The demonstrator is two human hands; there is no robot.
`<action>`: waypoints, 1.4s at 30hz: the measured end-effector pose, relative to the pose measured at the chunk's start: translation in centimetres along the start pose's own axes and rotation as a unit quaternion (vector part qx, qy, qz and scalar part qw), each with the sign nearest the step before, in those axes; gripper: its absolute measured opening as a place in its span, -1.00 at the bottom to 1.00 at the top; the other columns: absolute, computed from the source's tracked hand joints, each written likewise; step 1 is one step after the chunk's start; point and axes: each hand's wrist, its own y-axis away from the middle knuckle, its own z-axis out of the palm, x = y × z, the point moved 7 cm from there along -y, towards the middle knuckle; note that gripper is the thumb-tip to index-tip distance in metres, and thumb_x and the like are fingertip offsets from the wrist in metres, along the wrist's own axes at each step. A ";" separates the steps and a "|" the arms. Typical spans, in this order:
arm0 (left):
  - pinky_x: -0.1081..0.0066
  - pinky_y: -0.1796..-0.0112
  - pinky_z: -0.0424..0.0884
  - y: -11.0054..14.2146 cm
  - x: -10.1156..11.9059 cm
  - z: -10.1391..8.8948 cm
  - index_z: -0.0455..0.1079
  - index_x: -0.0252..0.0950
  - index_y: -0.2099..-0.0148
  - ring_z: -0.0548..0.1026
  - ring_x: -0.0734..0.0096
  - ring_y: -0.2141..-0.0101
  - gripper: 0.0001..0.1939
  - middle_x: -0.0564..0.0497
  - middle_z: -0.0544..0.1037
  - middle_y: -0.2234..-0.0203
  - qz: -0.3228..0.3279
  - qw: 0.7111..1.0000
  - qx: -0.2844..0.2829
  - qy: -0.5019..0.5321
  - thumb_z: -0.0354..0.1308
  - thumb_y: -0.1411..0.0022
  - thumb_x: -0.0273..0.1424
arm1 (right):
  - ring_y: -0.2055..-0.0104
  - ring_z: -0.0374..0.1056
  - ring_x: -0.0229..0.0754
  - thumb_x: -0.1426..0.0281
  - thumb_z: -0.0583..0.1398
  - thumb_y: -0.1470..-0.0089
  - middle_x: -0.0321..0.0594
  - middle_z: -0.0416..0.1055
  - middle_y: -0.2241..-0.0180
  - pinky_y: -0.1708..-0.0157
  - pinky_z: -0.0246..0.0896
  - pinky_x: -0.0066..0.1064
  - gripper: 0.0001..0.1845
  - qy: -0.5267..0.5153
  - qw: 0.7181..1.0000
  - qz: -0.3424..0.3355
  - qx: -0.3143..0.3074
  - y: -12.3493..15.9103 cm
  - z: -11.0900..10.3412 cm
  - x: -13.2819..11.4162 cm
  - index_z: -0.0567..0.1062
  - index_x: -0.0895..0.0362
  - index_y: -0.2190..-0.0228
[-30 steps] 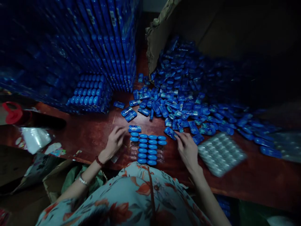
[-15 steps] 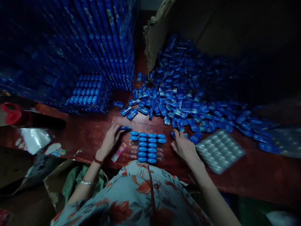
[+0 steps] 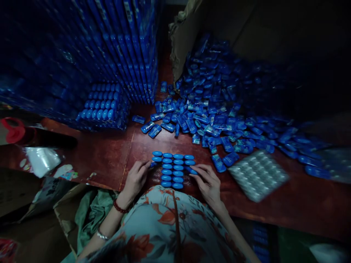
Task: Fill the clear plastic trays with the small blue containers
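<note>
In front of me lies a clear plastic tray [image 3: 187,180], its middle columns filled with small blue containers [image 3: 172,167] standing with oval ends up. The outer columns hold containers only in their far rows. My left hand [image 3: 137,178] pinches a small blue container at the tray's left edge, mostly hidden by my fingers. At the right edge, my right hand [image 3: 207,180] grips another small blue container [image 3: 191,170] between thumb and fingers, level with the third row. Whether either one touches the tray's bottom I cannot tell.
Loose blue containers [image 3: 192,124] spill from a torn cardboard box [image 3: 181,40]. Wrapped stacks of filled trays [image 3: 101,106] rise at the left. Clear moulded trays [image 3: 257,176] lie at the right. A dark bottle with a red lid [image 3: 16,131] lies at the left table edge.
Both hands have moved inward and nearer my body, bringing one container each from beside the tray to its outer columns. The pink packet at the left is no longer visible.
</note>
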 end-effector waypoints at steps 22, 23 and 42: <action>0.39 0.28 0.38 -3.6 -1.0 -0.4 0.37 -0.24 0.07 0.38 0.39 0.24 -0.77 -0.07 0.37 0.22 0.062 0.997 0.048 0.007 -0.07 -0.32 -0.42 | 0.20 0.28 -0.20 0.49 0.06 -0.14 -0.12 0.41 0.16 0.20 0.07 -0.35 -0.57 0.344 0.915 -0.168 -0.125 -0.8 2.2 -2.3 0.33 0.08 -0.06; 0.41 0.28 0.38 -4.5 -2.1 -0.5 0.38 -0.25 0.10 0.39 0.41 0.26 -0.77 -0.05 0.37 0.27 0.012 0.997 0.075 0.029 -0.09 -0.32 -0.41 | 0.19 0.29 -0.21 0.47 0.07 -0.15 -0.11 0.40 0.14 0.19 0.09 -0.37 -0.57 0.327 0.927 -0.162 -0.087 -0.6 1.5 -2.1 0.32 0.07 -0.07; 0.31 0.21 0.37 -10.0 -7.3 2.3 0.30 -0.31 0.13 0.47 0.26 0.26 -0.81 -0.09 0.48 0.26 -0.088 0.979 -0.184 -0.013 0.04 -0.20 -0.40 | 0.17 0.27 0.07 0.27 0.06 -0.14 0.05 0.35 0.19 0.34 0.12 -0.26 -0.64 0.547 0.817 0.126 -0.132 -2.0 -3.0 4.2 0.39 0.19 0.07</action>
